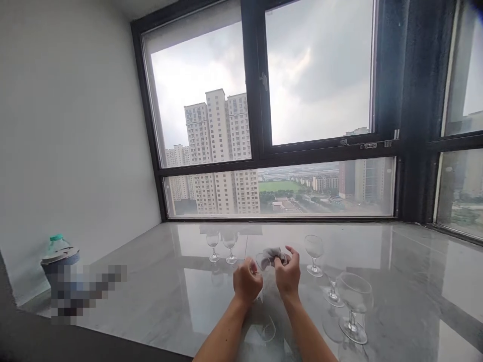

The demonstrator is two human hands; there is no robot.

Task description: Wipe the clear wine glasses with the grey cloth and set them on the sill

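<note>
A wine glass [261, 261] is being held above the marble counter [396, 281], the left hand [247, 281] curling around its stem while the right hand [287, 274] is pinching a grey cloth [272, 255] into its bowl. Two glasses [222, 246] are standing beyond-left of it, a large goblet [353, 306] right.

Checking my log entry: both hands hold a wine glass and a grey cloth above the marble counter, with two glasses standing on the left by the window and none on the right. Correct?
Not quite. In the head view, glasses stand on the right too: one near the right hand and a larger wine glass closer in. The rest holds.
</note>
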